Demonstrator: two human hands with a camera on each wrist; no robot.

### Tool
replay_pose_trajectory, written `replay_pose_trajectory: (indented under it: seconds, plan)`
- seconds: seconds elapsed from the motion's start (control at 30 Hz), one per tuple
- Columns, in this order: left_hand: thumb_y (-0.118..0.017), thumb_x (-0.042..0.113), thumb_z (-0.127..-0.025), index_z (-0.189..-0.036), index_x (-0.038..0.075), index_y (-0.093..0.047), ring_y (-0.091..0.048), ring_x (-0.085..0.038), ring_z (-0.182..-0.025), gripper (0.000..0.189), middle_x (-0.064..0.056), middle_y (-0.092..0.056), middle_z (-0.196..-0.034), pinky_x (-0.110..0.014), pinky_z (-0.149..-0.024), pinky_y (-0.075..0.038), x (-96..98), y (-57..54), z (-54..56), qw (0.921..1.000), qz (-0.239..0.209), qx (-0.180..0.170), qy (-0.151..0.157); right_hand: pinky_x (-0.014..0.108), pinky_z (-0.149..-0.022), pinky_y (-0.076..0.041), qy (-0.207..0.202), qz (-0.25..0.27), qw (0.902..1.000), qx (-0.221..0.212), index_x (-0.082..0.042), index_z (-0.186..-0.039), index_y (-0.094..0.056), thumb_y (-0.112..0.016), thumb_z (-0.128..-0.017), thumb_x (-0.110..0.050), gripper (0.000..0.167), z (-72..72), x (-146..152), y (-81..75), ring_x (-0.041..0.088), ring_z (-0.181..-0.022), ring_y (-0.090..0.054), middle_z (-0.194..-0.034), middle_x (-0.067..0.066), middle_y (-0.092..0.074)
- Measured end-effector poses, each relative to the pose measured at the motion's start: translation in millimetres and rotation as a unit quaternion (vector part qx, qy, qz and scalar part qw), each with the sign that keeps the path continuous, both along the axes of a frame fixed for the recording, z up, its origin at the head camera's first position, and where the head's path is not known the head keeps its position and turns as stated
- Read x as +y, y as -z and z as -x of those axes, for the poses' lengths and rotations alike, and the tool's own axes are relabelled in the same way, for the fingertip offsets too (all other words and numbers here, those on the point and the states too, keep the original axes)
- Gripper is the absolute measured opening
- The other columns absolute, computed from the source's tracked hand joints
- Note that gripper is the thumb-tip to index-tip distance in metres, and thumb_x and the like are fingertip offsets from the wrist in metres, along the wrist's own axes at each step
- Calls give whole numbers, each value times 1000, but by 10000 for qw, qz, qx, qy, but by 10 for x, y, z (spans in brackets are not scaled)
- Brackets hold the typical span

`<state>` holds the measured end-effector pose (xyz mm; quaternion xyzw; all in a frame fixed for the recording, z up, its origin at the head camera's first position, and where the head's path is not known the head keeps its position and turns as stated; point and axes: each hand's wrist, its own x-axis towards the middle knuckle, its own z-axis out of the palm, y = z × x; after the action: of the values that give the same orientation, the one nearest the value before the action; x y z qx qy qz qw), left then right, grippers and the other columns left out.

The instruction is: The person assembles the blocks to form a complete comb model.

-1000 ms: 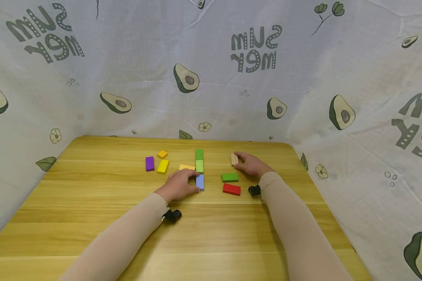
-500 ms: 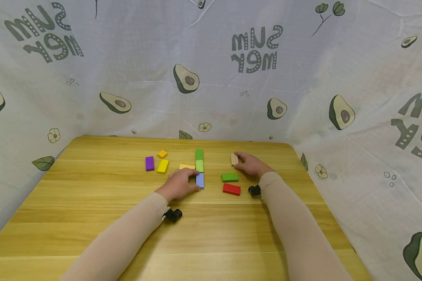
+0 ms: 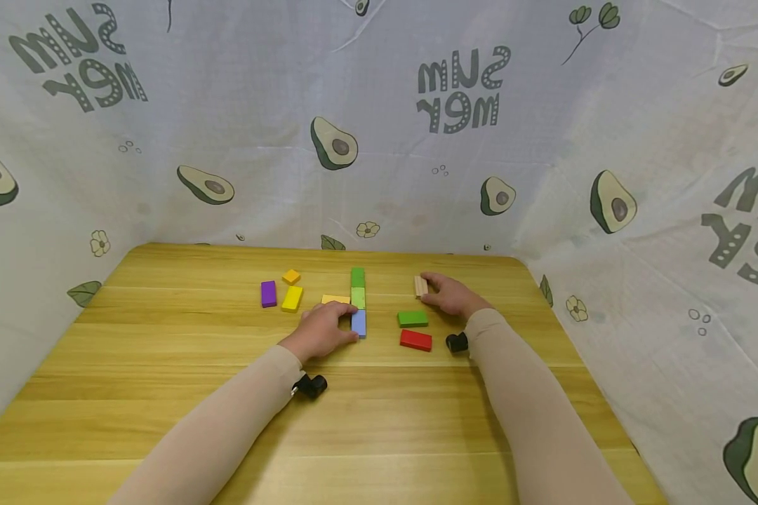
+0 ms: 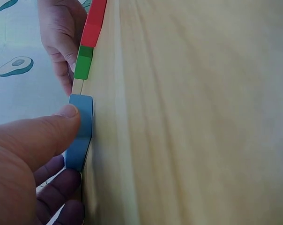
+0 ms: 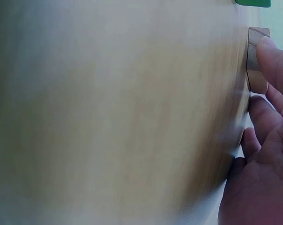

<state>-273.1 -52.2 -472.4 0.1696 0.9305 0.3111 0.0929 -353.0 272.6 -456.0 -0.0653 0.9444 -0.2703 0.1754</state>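
Note:
My left hand pinches a blue block lying on the table, thumb at its near end and fingers at its far end. Beyond it, in one line, lie a light green block and a green block; the blue one appears to touch the light green one. A light orange block, partly hidden by the left hand, lies beside that line. On the right, my right hand holds a plain wooden block between thumb and fingers; the right wrist view shows this wooden block on the tabletop.
Between the hands lie another green block and a red block. Purple, yellow and small orange blocks lie at the left. A printed cloth hangs behind the wooden table.
The blue block has slid a short way forward under my left hand, closing the gap to the light green block. My right hand and the wooden block have stayed in place.

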Motion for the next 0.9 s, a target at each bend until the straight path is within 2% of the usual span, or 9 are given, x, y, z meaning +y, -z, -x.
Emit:
replay_pose_trajectory:
  seconds: [0.37, 0.9]
  plan:
    - [-79, 39, -95, -148, 19, -61, -48, -32, -147, 60, -5, -57, -156, -54, -113, -32, 1, 13, 7, 10000, 21, 25, -32, 58, -131, -17, -67, -32, 10000, 16, -12, -168, -25, -57, -109, -33, 71, 26, 12, 15, 43, -161, -21, -174, 20, -22]
    - [-78, 40, -96, -149, 19, -60, -48, -32, -147, 60, -5, -57, -156, -54, -114, -32, -2, 24, -3, 10000, 31, 38, -10, 57, -131, -17, -55, -19, 10000, 77, -11, -168, -25, -57, -110, -31, 70, -13, -7, 16, 42, -161, -22, -175, 19, -22]
